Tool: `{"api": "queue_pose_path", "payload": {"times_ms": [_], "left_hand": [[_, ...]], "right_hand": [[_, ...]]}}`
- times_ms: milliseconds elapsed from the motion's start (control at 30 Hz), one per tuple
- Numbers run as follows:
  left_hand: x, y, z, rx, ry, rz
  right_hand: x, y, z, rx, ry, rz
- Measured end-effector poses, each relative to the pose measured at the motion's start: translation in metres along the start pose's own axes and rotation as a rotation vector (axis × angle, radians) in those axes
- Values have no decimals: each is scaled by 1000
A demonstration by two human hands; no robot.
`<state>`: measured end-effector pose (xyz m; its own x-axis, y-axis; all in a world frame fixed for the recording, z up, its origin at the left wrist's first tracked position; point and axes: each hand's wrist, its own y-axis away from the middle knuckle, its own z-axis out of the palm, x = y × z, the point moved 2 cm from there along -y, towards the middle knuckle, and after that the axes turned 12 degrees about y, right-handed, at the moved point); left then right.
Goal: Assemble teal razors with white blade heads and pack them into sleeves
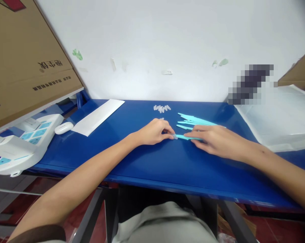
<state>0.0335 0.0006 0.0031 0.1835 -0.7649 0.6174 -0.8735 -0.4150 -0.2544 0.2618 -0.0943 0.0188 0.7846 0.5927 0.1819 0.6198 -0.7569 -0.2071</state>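
On the blue table [142, 162], my left hand [157, 131] pinches a small translucent cap [175, 136] at the tip of a turquoise stick. My right hand [213, 138] holds that turquoise stick [184, 137], its fingers covering the stick's right part. Cap and stick tip meet between the two hands. Several more turquoise sticks [198, 120] lie just behind my right hand, partly hidden by it. Farther back, several small translucent caps [161, 108] sit in a loose group, and one more cap [161, 118] shows right behind my left hand.
A white paper strip [99, 116] lies at the left, near a white oval case [64, 128] and a white power strip [44, 135]. A large cardboard box [28, 50] leans at far left. Translucent plastic sheeting [284, 114] covers the right side. A white wall [152, 44] rises behind.
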Motion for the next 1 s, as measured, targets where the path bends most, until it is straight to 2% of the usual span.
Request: {"api": "queue_pose_path", "payload": {"times_ms": [167,400,667,900,1000], "left_hand": [[1,1,-2,1,10,-1],[-2,1,-2,5,49,-11],[3,-1,3,35,94,-38],[6,0,16,104,117,-36],[7,0,14,83,72,37]], "right_hand": [[2,0,0,-29,-51,-17],[3,1,1,-6,-89,-9],[-9,1,3,6,10,-31],[-18,-4,15,43,-32,75],[-13,-6,14,47,-59,80]]}}
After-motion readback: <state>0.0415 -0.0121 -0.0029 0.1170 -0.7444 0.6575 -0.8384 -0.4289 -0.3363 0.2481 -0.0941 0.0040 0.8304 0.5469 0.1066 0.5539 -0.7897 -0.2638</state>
